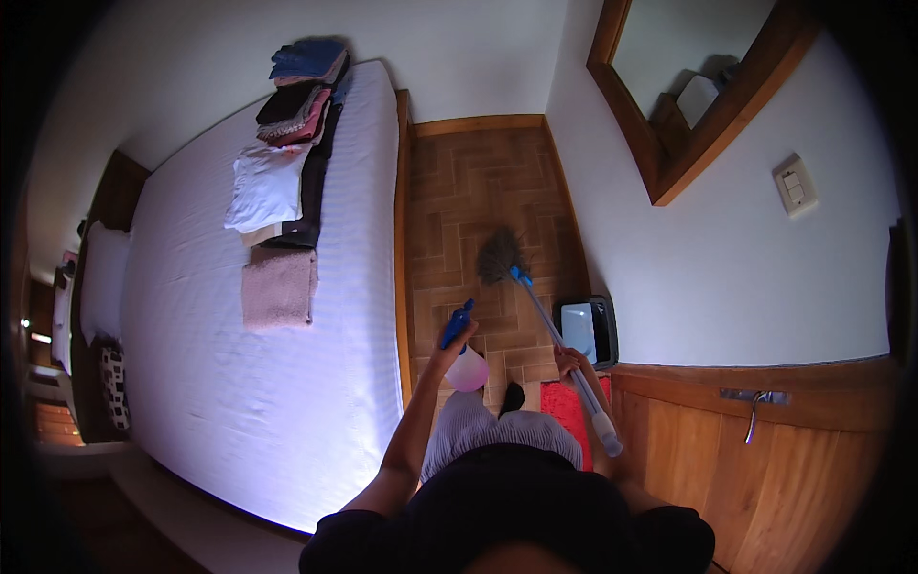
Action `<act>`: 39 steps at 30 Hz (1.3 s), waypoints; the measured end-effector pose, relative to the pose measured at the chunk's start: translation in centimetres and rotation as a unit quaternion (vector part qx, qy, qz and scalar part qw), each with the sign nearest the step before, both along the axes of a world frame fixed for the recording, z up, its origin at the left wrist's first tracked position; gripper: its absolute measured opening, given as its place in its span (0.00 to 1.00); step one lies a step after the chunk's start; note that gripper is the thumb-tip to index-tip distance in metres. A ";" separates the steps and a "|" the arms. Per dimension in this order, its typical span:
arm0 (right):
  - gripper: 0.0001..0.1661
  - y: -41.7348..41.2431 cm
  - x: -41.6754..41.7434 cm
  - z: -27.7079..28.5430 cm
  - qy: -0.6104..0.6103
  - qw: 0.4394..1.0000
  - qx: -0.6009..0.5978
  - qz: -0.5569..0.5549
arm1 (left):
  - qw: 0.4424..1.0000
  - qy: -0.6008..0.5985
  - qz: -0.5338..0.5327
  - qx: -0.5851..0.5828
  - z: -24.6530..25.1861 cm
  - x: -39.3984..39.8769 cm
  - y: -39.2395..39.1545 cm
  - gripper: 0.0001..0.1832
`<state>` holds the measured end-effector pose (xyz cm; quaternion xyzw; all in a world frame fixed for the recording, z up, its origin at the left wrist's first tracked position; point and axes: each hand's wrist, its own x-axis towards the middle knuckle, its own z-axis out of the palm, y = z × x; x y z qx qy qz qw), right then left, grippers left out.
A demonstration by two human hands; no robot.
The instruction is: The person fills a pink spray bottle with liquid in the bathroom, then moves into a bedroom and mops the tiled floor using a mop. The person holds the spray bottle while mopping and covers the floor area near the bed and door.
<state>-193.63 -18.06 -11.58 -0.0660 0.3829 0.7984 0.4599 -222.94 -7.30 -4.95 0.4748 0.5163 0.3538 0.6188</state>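
My left hand (457, 343) grips the neck of a spray bottle (467, 371) with a blue trigger head and pinkish contents. Its nozzle points away from me over the floor. In my right hand (571, 362) is the grey pole of a mop (549, 319), which slants down and forward. A blue joint links the pole to the grey-brown strands of the mop head (500, 257). Those strands are over the brown herringbone floor (459, 179), between the bed and the wall; I cannot tell whether they press on it.
A bed (215, 402) with a white striped sheet runs along the left, bearing folded clothes (267, 188) and a folded pink towel (278, 288). At right are a dark bin (609, 333), a red mat (563, 416), a wooden door (717, 459), a framed mirror (667, 172) and a light switch (795, 185).
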 end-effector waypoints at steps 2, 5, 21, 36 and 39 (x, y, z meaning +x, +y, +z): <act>0.11 0.1 -0.4 -0.1 0.005 1.000 0.011 -0.012 | 0.998 0.007 0.009 0.056 -2.8 1.3 0.6 0.10; 0.12 0.5 -1.2 0.2 0.031 0.998 0.036 -0.032 | 0.999 0.036 -0.006 0.028 -5.2 2.2 1.7 0.10; 0.12 0.6 -2.8 1.1 0.011 0.999 -0.006 -0.031 | 0.998 -0.019 0.049 -0.019 -8.4 -2.2 3.6 0.06; 0.16 -2.4 -1.2 -1.5 -0.216 0.956 -0.045 0.196 | 0.967 0.098 0.185 0.146 -7.8 -6.3 -1.3 0.08; 0.20 -9.0 -1.8 3.5 -0.329 0.899 -0.029 0.287 | 0.962 0.127 0.178 0.166 -5.7 -6.3 -3.0 0.08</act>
